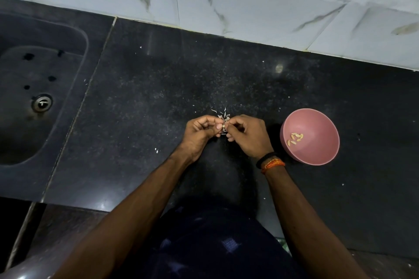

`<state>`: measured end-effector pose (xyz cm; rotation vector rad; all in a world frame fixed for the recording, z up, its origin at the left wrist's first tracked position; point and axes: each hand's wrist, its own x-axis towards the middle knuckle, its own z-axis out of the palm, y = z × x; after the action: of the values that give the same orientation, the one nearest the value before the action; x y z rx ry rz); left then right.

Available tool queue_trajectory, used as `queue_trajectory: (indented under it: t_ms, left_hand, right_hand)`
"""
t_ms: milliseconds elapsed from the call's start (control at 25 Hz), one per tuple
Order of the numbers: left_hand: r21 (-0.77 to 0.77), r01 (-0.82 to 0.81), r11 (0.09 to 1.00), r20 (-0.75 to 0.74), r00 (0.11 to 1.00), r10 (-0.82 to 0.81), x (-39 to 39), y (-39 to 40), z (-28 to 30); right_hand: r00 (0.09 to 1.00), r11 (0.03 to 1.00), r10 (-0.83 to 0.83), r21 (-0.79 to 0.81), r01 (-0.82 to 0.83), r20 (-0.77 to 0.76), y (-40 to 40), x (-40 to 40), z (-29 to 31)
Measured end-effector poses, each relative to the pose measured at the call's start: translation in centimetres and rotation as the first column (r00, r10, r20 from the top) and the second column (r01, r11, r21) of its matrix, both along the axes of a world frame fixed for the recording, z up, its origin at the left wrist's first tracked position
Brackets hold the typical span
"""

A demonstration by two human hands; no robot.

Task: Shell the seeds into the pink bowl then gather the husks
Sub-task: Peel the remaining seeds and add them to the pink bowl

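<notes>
Head cam: left hand (pixel 199 132) and right hand (pixel 247 135) meet over the counter (pixel 158 108), both pinching one seed (pixel 223 125). Pink bowl (pixel 317 156) sits just right, few kernels (pixel 294 138) inside; husks (pixel 222 114) scattered beyond the fingers.

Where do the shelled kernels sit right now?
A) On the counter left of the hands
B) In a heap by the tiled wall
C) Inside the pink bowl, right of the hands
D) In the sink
C: a few pale kernels lie on the inner floor of the pink bowl, which stands on the dark counter just right of the right hand; the sink holds none.
</notes>
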<state>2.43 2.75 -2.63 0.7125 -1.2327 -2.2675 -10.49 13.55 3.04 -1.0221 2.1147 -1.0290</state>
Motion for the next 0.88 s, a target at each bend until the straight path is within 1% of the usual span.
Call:
queue_trajectory:
  t_ms: [440,760,880]
  left_hand:
    - [0.016,-0.093,0.996,0.001,0.996,0.093,-0.4,0.4,-0.3]
    - [0.017,-0.029,0.999,0.032,0.999,0.029,-0.3,0.1,0.0]
    - [-0.013,-0.009,1.000,0.055,0.998,0.010,-0.3,0.1,0.0]
  right_hand:
    - [0.995,0.996,-0.088,-0.023,0.089,0.035,-0.6,1.1,0.2]
    - [0.980,0.993,-0.117,0.024,0.115,0.161,-0.6,0.9,0.2]
    - [0.965,0.990,-0.143,0.029,0.141,0.220,-0.5,0.8,0.2]
